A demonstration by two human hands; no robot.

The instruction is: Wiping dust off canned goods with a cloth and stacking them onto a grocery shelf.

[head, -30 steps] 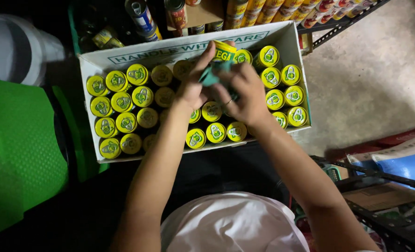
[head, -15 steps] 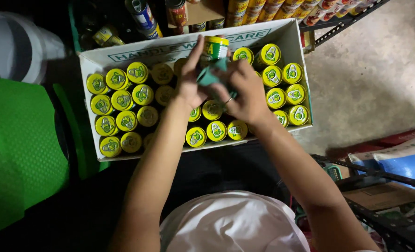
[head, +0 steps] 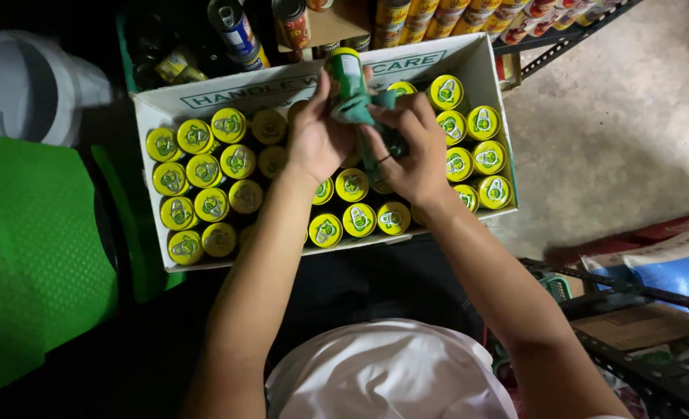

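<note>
Wiping green can (head: 346, 71) with cloth (head: 369, 111), both hands.

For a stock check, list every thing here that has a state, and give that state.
Left hand: holds a can, lifted above the box.
Right hand: presses a green cloth against the can.
Can: green, out of the box, tilted.
Cloth: bunched around the can.
Box: open, nearly full.
Cans in box: upright, yellow lids sealed.
Blue can: behind the box, lying tilted.
</note>
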